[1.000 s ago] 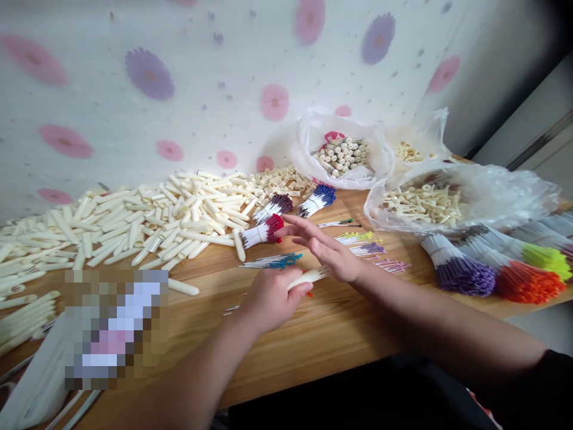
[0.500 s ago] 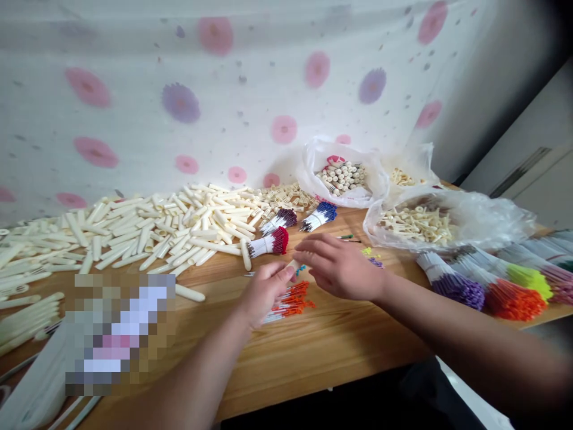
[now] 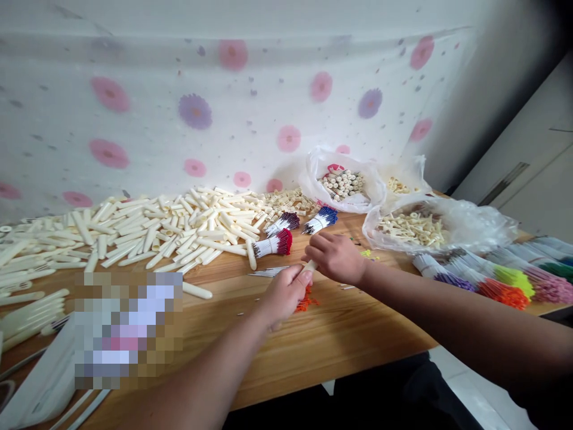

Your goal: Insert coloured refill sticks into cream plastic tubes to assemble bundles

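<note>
My left hand (image 3: 286,294) is closed around a cream plastic pen barrel (image 3: 310,267), its thumb lying along the side. My right hand (image 3: 336,258) has its fingers curled over the barrel's far end, so whatever else it pinches there is hidden. Under and beside the left hand lie orange-tipped pen refills (image 3: 308,303), partly covered by it. A few thin white refills (image 3: 270,272) rest on the wooden table (image 3: 358,340) just behind that hand. Beyond the hands are banded refill bundles with red tips (image 3: 274,243), dark purple tips (image 3: 283,223) and blue tips (image 3: 320,220).
A large heap of cream barrels (image 3: 179,227) spreads across the back left. Clear plastic bags hold black-marked cream parts (image 3: 344,185) and cream clips or caps (image 3: 414,227). At right lie more refill bundles, including orange (image 3: 504,292) and pink (image 3: 553,286). A blurred-out object (image 3: 128,331) sits front left.
My right hand has drawn in, its fingers curling from extended over the table to closed at the barrel's end. The left hand has shifted slightly right. The camera view has moved a little.
</note>
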A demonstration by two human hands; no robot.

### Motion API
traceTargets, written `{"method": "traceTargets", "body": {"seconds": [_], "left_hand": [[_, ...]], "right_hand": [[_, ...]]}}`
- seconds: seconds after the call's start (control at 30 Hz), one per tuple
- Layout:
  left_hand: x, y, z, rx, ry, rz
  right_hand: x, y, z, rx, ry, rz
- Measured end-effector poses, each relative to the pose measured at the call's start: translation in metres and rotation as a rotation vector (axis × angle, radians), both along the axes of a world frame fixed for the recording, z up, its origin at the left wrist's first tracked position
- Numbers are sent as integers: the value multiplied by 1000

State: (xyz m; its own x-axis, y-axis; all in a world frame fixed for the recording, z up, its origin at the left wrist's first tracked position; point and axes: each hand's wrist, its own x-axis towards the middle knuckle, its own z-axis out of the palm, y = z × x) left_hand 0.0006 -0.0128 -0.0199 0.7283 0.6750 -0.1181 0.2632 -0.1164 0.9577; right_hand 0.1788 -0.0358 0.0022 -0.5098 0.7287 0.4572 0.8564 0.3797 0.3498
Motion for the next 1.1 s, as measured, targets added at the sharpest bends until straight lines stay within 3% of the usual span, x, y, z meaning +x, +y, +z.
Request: {"method": "traceTargets", "body": {"seconds": [0.07, 0.1, 0.23, 0.37, 0.57, 0.77, 0.9, 1.03, 1.1], "left_hand": [[-3, 2, 2, -78, 15, -53], [-4, 2, 2, -32, 27, -59], [-4, 3, 0, 431, 100, 17], [-4, 1, 0, 697, 258, 47], [-2, 2, -1, 890, 342, 3], [4, 0, -3, 1049, 610, 27], [2, 0, 2, 1014, 617, 6], [-1, 7, 1, 733, 443, 69], [-1, 7, -2, 671, 368, 38]], "right_hand": [[2, 0, 6, -58, -25, -24], [2, -1, 7, -108, -44, -46], [-2, -2, 4, -277, -77, -154], [-8, -5, 2, -341, -39, -175], [-17, -5, 13, -583, -34, -295], [-22, 8, 11, -650, -53, -378], [-21, 6, 16, -692, -66, -352], [-20, -4, 23, -486, -61, -255], [-21, -4, 22, -488, -77, -246]]}}
